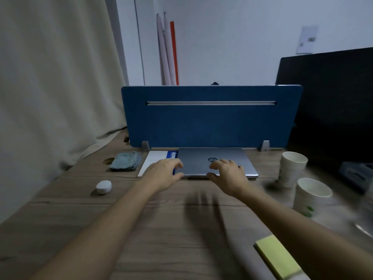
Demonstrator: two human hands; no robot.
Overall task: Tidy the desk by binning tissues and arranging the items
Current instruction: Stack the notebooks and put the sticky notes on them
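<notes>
A closed grey laptop (201, 156) lies flat against the blue desk divider (210, 122). My left hand (164, 171) holds its front left corner, fingers curled over the lid and thumb at the edge. My right hand (227, 171) holds the front edge right of the logo, fingers on the lid, thumb below. A white and blue notebook (155, 159) lies just left of the laptop, partly under my left hand. A folded blue-grey cloth (126, 160) sits further left. A crumpled white tissue ball (103, 186) rests on the wooden desk (161, 229).
Two stacks of paper cups (292, 168) (310, 196) stand at the right. A yellow sticky-note pad (277, 256) lies near the front right. A dark monitor (331, 102) fills the right side. A beige curtain (50, 87) hangs on the left.
</notes>
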